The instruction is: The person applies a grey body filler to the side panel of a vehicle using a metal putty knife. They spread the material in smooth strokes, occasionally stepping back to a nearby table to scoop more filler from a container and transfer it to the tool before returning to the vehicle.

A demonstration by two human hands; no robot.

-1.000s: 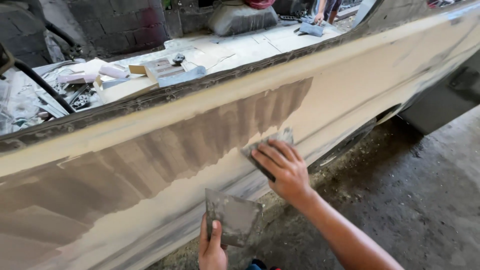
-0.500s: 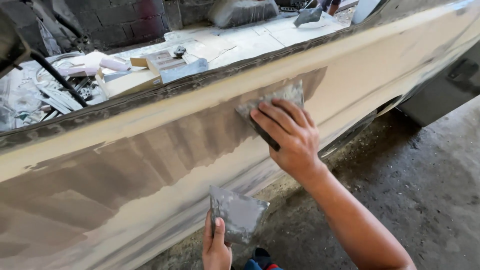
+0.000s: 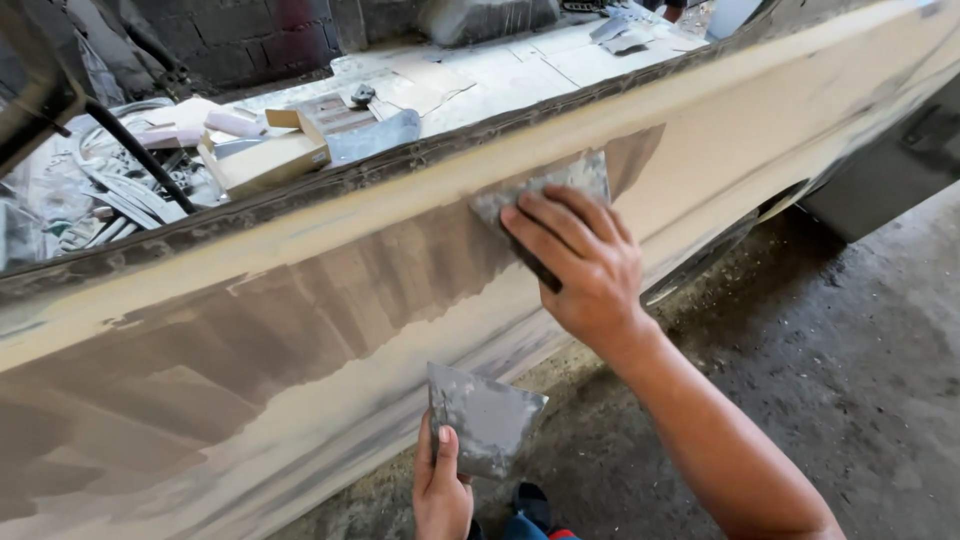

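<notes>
Right hand [image 3: 585,265] presses a flat grey metal spreader blade [image 3: 545,195] against the beige filler-coated car body panel [image 3: 300,300], fingers spread over it; left hand [image 3: 440,490] pinches a grey putty-smeared square board [image 3: 485,418] lower, nearer; both look thin, light, stiff, probably slippery with filler; best gripped at edges.

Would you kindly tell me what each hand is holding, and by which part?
The right hand presses a flat spreader blade against the car panel, fingers along its lower edge. The left hand grips a second spreader by its lower left corner.
</notes>
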